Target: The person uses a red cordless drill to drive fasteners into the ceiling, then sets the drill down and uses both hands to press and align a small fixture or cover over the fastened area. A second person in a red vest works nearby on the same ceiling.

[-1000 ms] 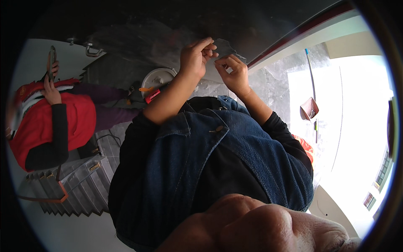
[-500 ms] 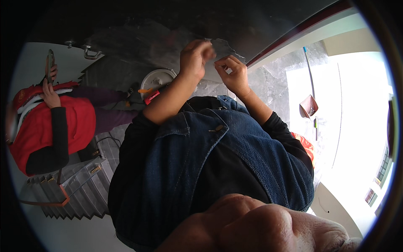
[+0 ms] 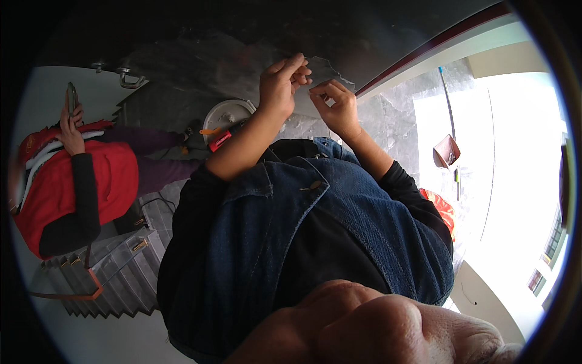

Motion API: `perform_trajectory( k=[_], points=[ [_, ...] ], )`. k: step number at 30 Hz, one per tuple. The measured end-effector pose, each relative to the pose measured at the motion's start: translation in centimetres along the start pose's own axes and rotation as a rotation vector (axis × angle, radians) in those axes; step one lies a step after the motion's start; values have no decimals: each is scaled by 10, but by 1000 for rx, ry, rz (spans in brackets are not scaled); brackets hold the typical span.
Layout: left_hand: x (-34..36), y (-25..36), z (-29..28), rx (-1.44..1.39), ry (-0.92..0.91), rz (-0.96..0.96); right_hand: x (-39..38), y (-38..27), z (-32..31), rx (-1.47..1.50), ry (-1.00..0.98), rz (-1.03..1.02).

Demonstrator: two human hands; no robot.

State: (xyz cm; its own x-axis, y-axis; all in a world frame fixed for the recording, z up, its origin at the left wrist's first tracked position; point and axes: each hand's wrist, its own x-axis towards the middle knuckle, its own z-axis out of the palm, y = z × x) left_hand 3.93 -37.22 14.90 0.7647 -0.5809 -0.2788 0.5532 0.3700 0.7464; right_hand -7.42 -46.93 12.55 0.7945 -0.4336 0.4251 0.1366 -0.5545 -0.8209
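Note:
My left hand is raised beside a dark overhead surface, fingers curled and thumb near the index tip; whatever it may grip is too small to make out. Just to its right, my right hand is pinched, thumb to forefinger, on something I cannot make out, close to the ragged edge of a translucent patch on that surface. The two hands are apart. Behind my left forearm sit a white bucket, an orange-handled tool and a red object.
At left a person in a red vest holds a phone-like object near grey stairs with a wooden handrail. A metal hook hangs above. At right are a broom, a dustpan and red plastic.
My left hand's fingers have shifted slightly, blurred midway through; my right hand stays nearly still. The person at left has lowered slightly in view, and the phone-like object has turned a little.

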Motion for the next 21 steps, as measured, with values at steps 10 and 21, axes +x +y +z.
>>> perform_trajectory(
  k=[10, 21],
  points=[
    [-1, -8, 2, 23, 46, 70, 15, -13, -5, -193, 161, -278],
    [-4, -9, 2, 8, 59, 36, 21, -15, 7, 145, 83, 199]
  ],
)
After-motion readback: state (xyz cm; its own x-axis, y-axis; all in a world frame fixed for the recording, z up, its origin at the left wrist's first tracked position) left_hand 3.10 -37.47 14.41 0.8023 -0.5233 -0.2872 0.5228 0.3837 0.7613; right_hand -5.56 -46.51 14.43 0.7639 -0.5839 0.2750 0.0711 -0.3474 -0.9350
